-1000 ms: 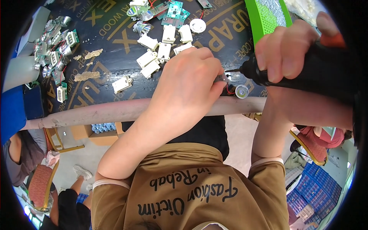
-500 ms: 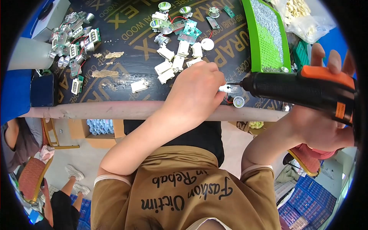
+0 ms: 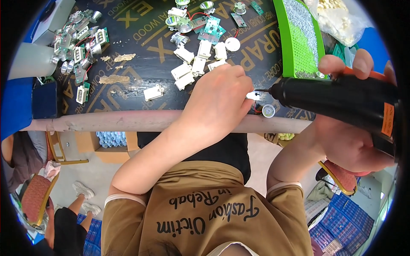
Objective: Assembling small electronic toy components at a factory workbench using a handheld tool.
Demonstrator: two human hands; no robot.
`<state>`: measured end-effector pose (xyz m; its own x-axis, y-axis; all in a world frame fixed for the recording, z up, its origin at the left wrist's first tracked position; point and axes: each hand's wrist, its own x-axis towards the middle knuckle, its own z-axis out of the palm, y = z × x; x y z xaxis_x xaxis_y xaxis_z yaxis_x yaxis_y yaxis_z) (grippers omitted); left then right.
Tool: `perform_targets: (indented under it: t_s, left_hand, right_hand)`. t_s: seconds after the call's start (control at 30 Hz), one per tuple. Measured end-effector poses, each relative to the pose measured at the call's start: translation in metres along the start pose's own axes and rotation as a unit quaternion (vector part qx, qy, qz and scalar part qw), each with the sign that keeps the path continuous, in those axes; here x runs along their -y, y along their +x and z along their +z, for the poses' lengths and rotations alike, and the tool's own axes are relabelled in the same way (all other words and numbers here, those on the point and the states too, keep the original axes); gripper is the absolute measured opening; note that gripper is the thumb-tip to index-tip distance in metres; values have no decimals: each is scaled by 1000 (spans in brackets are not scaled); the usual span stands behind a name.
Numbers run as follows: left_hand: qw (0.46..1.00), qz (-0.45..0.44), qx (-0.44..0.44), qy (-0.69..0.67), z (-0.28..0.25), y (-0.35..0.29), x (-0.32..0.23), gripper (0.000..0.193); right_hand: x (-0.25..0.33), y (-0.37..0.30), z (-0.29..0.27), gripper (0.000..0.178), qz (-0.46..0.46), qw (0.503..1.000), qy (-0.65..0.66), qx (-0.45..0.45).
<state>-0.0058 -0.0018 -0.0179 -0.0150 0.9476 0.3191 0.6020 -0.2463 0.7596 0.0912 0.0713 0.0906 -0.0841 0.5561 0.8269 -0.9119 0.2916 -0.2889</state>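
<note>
"Where's the small white part (image 3: 254, 96)?"

"Near the worktop's (image 3: 136, 68) near edge, right of centre, pinched in the left hand (image 3: 220, 96). Probably light, stiff; best held by its edges. The right hand (image 3: 352, 141) wraps the likely heavier power screwdriver (image 3: 324, 96)."

"Writing?"

"Tan lettering across the worktop; dark on the shirt (image 3: 273, 230)."

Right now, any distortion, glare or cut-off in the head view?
Head view: fisheye bows the sides of the green tray; the black rim cuts off the rear of the power driver; tabletop shows pale sheen; pale part beside the left hand looks washed out.
</note>
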Motion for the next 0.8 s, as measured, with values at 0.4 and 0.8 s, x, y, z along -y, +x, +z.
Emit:
perform_targets:
  t_s: [0.4,0.8]
  left_hand:
    - [1000,0,5,4,1,1,0,15]
    - [1000,-11,13,6,0,1,0,15]
  right_hand:
    - [22,-28,-17,94,213,936,-253,122]
    - [0,-43,-3,90,225,861,-457,-9]
